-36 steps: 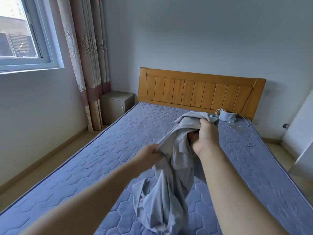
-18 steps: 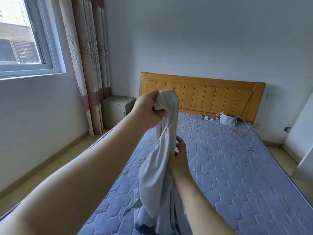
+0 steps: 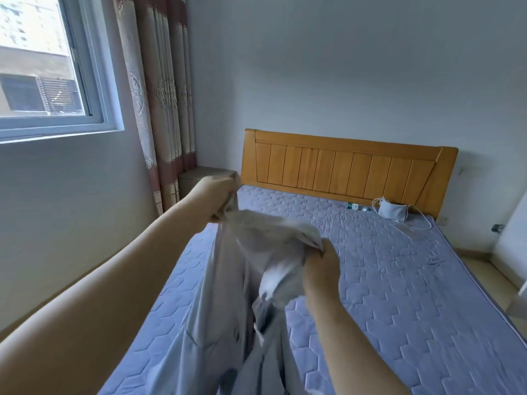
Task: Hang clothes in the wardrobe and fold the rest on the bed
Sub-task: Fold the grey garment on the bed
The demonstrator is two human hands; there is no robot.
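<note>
Garment (image 3: 268, 238): over the bed (image 3: 399, 280), between my left hand (image 3: 216, 195) and right hand (image 3: 320, 269).
Mask (image 3: 392, 210): on bed, before headboard (image 3: 342, 166).
Nightstand (image 3: 196, 178): left of bed.

- The garment (image 3: 225, 295) is thin, matt, pale grey cloth, softly creased.
- The mattress (image 3: 399, 295) is matt blue quilted cloth.
- The headboard (image 3: 342, 169) is smooth, lightly glossy wood.
- The curtain (image 3: 159, 95) is patterned woven cloth.

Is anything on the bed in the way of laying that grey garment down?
Nothing visible: the mattress around the garment is bare. A face mask and bottle lie far off by the headboard.
</note>
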